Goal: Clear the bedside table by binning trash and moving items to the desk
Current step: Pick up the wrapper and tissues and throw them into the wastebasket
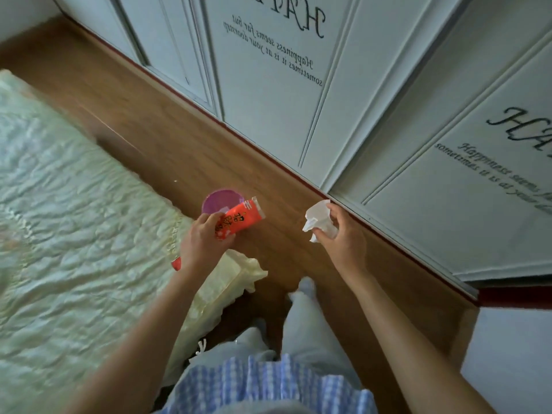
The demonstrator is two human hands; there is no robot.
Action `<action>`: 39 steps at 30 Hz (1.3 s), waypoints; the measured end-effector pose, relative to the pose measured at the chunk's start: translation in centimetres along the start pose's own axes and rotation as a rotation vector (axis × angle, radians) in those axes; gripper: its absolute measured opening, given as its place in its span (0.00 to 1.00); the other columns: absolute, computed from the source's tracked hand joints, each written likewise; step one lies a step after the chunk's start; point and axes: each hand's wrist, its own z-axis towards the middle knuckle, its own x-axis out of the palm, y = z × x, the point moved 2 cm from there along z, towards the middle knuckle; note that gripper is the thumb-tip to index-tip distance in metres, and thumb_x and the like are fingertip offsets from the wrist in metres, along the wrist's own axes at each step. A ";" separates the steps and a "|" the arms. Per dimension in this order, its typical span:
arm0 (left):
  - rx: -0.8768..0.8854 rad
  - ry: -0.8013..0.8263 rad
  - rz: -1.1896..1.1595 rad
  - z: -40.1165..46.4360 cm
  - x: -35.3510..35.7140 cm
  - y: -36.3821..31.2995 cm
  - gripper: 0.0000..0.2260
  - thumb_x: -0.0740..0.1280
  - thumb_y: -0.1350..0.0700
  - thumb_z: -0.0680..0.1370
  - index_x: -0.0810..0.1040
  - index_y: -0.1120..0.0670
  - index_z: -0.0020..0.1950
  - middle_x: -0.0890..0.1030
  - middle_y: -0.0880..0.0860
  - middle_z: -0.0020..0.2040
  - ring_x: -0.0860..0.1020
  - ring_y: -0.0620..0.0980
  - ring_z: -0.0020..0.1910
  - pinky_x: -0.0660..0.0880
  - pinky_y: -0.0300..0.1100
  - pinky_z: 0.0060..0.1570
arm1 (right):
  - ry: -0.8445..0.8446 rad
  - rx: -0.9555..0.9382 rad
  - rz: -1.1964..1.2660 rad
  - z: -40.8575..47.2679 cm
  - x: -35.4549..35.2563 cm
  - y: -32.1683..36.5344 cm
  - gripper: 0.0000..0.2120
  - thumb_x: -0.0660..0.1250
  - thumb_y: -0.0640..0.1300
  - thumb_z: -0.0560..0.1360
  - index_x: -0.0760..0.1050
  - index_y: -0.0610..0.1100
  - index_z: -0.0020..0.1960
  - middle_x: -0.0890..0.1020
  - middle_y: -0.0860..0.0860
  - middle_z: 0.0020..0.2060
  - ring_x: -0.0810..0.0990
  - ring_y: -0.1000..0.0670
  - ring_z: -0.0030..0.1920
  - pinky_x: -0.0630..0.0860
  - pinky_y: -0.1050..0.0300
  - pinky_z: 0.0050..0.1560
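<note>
A person walks the strip of wooden floor (185, 150) between a bed (65, 204) and a row of white wardrobe doors (298, 85), both hands loaded with trash and closing on a small purple bin (219, 200) that stands on the floor just beside the bed's edge. The left hand (203, 240) holds a red snack wrapper (237, 221), fingers and thumb curled round its lower end, so that the free upper end hangs at the bin's rim, on the side toward the doors. The right hand (343, 237), further from the bin and close to the foot of the doors, pinches a crumpled white tissue (319, 221) between thumb and curled fingers (336, 213).

Both pieces look almost weightless. The wrapper appears to be thin, slick film, likely to crackle and slide, so a grip across its flat middle seems safer than one at a corner. The tissue is soft and will squash to any shape; a loose pinch should carry it, though a corner could tear or the wad drift if dropped from height. The bin itself seems light and easy to tip. A small red thing shows by the left wrist; what it is cannot be told. The bedside bench is out of view.
</note>
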 end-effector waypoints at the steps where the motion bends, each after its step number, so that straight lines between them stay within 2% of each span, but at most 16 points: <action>1: -0.036 -0.008 0.004 0.9 0.3 -0.1 0.23 0.72 0.50 0.70 0.74 0.51 0.64 0.78 0.52 0.53 0.77 0.53 0.48 0.70 0.44 0.38 | 0.030 -0.021 0.008 2.0 0.2 -0.1 0.29 0.74 0.52 0.70 0.68 0.49 0.67 0.80 0.48 0.60 0.80 0.48 0.57 0.77 0.57 0.52; 5: -0.166 -0.063 0.002 4.7 1.5 -1.1 0.20 0.71 0.49 0.71 0.75 0.50 0.62 0.78 0.51 0.52 0.77 0.51 0.45 0.68 0.42 0.37 | 0.117 -0.122 0.028 10.5 1.2 -0.6 0.28 0.74 0.50 0.69 0.68 0.50 0.66 0.80 0.49 0.58 0.79 0.49 0.56 0.76 0.56 0.52; 8: -0.266 -0.112 0.024 7.5 2.2 -2.2 0.21 0.72 0.50 0.70 0.75 0.51 0.62 0.79 0.53 0.52 0.78 0.54 0.46 0.68 0.44 0.37 | 0.191 -0.177 0.065 16.8 1.6 -0.6 0.29 0.74 0.48 0.69 0.69 0.50 0.67 0.80 0.49 0.58 0.79 0.49 0.55 0.75 0.59 0.50; 11: -0.360 -0.155 0.020 9.8 2.9 -3.1 0.22 0.73 0.50 0.70 0.76 0.53 0.62 0.79 0.55 0.52 0.78 0.57 0.46 0.72 0.46 0.39 | 0.269 -0.257 0.063 22.0 2.2 -0.5 0.29 0.75 0.48 0.69 0.68 0.49 0.67 0.79 0.49 0.60 0.78 0.48 0.57 0.77 0.54 0.53; 15: -0.515 -0.195 -0.041 11.9 4.0 -2.7 0.21 0.72 0.50 0.70 0.76 0.54 0.62 0.79 0.55 0.52 0.77 0.57 0.47 0.70 0.44 0.38 | 0.394 -0.350 0.002 27.3 5.0 -0.2 0.29 0.75 0.47 0.68 0.69 0.48 0.67 0.80 0.47 0.58 0.79 0.46 0.55 0.76 0.54 0.51; 19: -0.652 -0.209 -0.087 13.8 5.4 -1.0 0.21 0.71 0.47 0.70 0.76 0.52 0.61 0.79 0.53 0.52 0.77 0.55 0.47 0.73 0.45 0.39 | 0.539 -0.379 0.004 30.4 9.3 0.9 0.28 0.75 0.45 0.67 0.71 0.47 0.65 0.80 0.48 0.58 0.79 0.47 0.55 0.71 0.61 0.51; 25: -0.828 -0.236 -0.178 17.5 7.4 2.7 0.20 0.71 0.47 0.70 0.76 0.49 0.60 0.78 0.53 0.49 0.77 0.54 0.48 0.74 0.46 0.40 | 0.680 -0.460 -0.056 33.8 16.8 3.7 0.27 0.74 0.49 0.67 0.71 0.50 0.64 0.81 0.51 0.56 0.79 0.48 0.54 0.78 0.52 0.50; 29: -0.877 -0.209 -0.211 20.4 8.4 5.7 0.20 0.71 0.46 0.70 0.76 0.50 0.60 0.79 0.53 0.48 0.77 0.54 0.48 0.68 0.42 0.37 | 0.731 -0.470 -0.072 36.5 21.5 5.5 0.27 0.74 0.48 0.67 0.71 0.50 0.64 0.81 0.51 0.57 0.80 0.49 0.54 0.78 0.51 0.50; 31: -0.916 -0.213 -0.217 21.7 8.6 7.0 0.20 0.71 0.45 0.70 0.76 0.49 0.59 0.80 0.53 0.49 0.78 0.55 0.48 0.69 0.42 0.37 | 0.760 -0.478 -0.065 37.7 23.7 6.1 0.26 0.74 0.49 0.68 0.71 0.50 0.64 0.81 0.52 0.57 0.80 0.49 0.54 0.79 0.51 0.50; 36: -1.017 -0.202 -0.214 24.6 9.8 9.7 0.21 0.71 0.46 0.70 0.76 0.50 0.60 0.80 0.53 0.52 0.78 0.56 0.51 0.72 0.46 0.41 | 0.865 -0.502 -0.098 40.2 29.2 6.7 0.26 0.74 0.49 0.68 0.72 0.48 0.64 0.81 0.52 0.57 0.80 0.49 0.53 0.78 0.52 0.50; 39: -1.069 -0.191 -0.243 26.0 11.1 11.1 0.21 0.71 0.46 0.70 0.76 0.50 0.61 0.79 0.54 0.52 0.78 0.57 0.52 0.74 0.48 0.44 | 0.931 -0.528 -0.105 41.2 32.4 7.0 0.25 0.73 0.49 0.69 0.72 0.48 0.64 0.81 0.52 0.56 0.80 0.50 0.53 0.76 0.58 0.49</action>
